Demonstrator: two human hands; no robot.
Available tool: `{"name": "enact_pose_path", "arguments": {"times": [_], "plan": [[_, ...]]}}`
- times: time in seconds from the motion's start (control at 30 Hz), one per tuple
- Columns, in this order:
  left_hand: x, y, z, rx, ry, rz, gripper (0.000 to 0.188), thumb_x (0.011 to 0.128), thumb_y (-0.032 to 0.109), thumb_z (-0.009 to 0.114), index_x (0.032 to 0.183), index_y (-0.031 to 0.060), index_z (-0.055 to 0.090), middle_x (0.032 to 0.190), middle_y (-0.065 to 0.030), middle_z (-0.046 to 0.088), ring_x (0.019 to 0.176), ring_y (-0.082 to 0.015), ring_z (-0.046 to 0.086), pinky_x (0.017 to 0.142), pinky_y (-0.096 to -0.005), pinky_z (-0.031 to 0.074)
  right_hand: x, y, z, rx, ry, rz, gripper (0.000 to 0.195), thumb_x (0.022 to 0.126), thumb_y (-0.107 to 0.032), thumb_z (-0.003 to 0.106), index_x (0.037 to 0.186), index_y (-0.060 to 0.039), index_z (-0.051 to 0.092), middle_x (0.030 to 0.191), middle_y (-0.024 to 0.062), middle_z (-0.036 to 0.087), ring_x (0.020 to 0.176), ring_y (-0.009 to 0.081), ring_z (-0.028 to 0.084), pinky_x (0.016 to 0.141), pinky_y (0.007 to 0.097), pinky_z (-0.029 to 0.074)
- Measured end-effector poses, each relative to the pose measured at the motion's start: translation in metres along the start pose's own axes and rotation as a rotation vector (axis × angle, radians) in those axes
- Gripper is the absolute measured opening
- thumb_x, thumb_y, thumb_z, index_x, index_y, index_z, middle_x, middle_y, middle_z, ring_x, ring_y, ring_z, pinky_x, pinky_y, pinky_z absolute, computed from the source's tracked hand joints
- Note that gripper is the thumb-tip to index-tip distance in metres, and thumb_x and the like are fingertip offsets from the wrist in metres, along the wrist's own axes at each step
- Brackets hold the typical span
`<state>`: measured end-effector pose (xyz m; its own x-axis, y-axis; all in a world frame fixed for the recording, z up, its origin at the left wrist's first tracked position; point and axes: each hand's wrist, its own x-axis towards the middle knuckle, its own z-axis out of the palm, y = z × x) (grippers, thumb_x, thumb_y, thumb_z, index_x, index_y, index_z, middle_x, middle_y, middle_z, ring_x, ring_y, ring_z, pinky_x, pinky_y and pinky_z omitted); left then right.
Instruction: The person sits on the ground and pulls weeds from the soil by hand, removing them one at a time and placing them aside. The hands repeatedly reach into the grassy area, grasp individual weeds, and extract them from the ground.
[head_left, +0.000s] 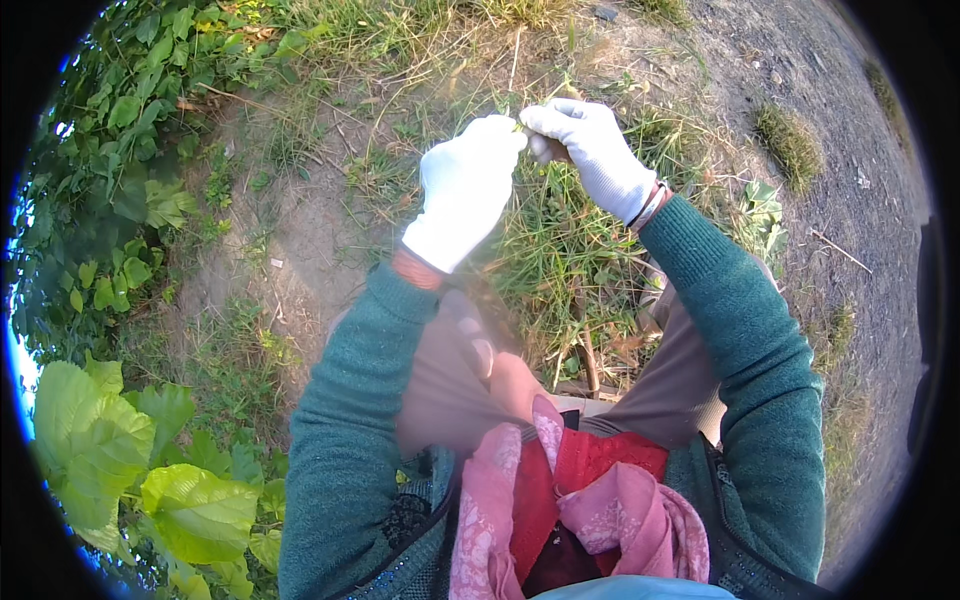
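Both hands wear white knit gloves and meet just above the weeds in the upper middle of the head view. My left hand (469, 187) is closed, back upward, with its thumb and fingertips pinched around a thin bit of green plant stem (519, 128). Fingertip to fingertip with it, my right hand (592, 154) has its thumb and index finger pinched at the same stem. Most of the stem is hidden by the gloves. Below the hands, a patch of long green grass (559, 255) spreads between my bent knees, with dry stalks mixed in.
Broad-leaved vines (112, 135) crowd the left side, and large bright leaves (199, 510) reach in at the lower left. Bare soil (300, 240) shows left of the grass. On the right runs a gravelly track (862, 217) with a grass tuft (787, 146) and a dry twig (841, 251).
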<state>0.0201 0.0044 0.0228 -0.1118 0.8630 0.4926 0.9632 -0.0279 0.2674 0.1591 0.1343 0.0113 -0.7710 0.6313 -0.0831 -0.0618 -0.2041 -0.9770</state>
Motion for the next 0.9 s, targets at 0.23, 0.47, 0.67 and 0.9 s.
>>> {"name": "enact_pose_path", "arguments": {"times": [0.23,0.47,0.67,0.9], "plan": [[0.005,0.009,-0.004,0.350,-0.201,-0.039,0.017,0.096,0.021,0.066,0.108,0.0093,0.071,0.098,-0.0088,0.072,0.077,-0.0285,0.072,0.064,-0.0368,0.056,-0.001,0.003,-0.001,0.010,0.006,-0.011,0.025,0.097,-0.027,0.070,0.087,-0.0037,0.073,0.077,0.0011,0.068,0.071,0.0105,0.062,0.071,0.0267,0.050],[0.008,-0.015,0.001,-0.494,0.008,-0.098,0.016,0.100,0.018,0.061,0.103,0.0043,0.070,0.075,-0.0042,0.058,0.057,-0.0126,0.051,0.053,-0.0306,0.043,0.005,0.008,-0.002,0.087,-0.072,-0.092,0.021,0.100,-0.024,0.066,0.094,-0.0044,0.073,0.085,0.0011,0.070,0.076,0.0089,0.062,0.074,0.0256,0.051],[0.010,0.000,-0.026,-1.179,-0.274,-0.666,0.021,0.103,0.020,0.058,0.100,0.0010,0.067,0.069,0.0043,0.047,0.053,-0.0045,0.035,0.052,-0.0249,0.034,0.009,0.008,-0.010,0.129,-0.209,-0.086,0.015,0.100,-0.014,0.062,0.104,-0.0027,0.071,0.093,0.0019,0.070,0.081,0.0089,0.062,0.079,0.0254,0.051],[0.011,0.007,-0.025,-1.631,-0.247,-0.946,0.028,0.107,0.023,0.049,0.109,-0.0002,0.064,0.070,0.0045,0.045,0.054,-0.0062,0.035,0.055,-0.0262,0.034,0.011,0.006,-0.008,0.216,-0.170,-0.056,0.015,0.099,-0.016,0.065,0.106,-0.0038,0.071,0.094,0.0017,0.071,0.084,0.0091,0.064,0.080,0.0250,0.052]]}}
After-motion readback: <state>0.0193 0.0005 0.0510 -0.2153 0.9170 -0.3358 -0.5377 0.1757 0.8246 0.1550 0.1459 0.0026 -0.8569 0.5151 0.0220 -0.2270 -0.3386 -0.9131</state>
